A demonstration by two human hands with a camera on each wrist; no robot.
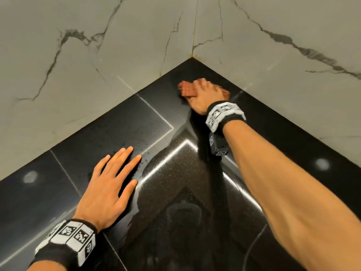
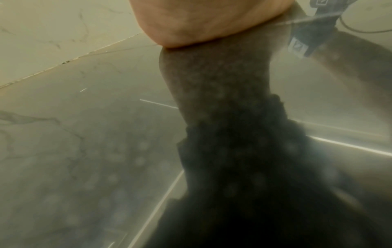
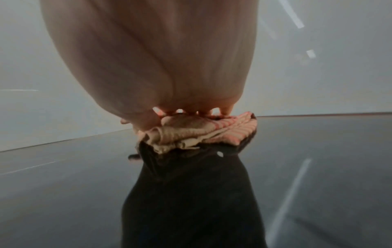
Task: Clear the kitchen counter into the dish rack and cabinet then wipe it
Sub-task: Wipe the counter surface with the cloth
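Observation:
A reddish striped cloth [image 1: 185, 89] lies bunched on the glossy black counter [image 1: 97, 133], close to the inner corner where the two marble walls meet. My right hand [image 1: 202, 92] presses down on it with the fingers curled over the folds; it looks motion-blurred. In the right wrist view the fingers of the right hand [image 3: 148, 58] dig into the top of the cloth [image 3: 201, 132]. Nearer to me, my left hand [image 1: 117, 169] lies flat on the counter with straight, spread fingers and holds nothing. The left wrist view shows only the heel of the left hand [image 2: 201, 21] on the counter [image 2: 84, 151].
Grey-veined marble walls [image 1: 97, 45] close the counter in on the left and right, meeting at the far corner [image 1: 192, 56]. Small water droplets speckle the counter ahead of my left fingers. The surface mirrors ceiling lights and my arms.

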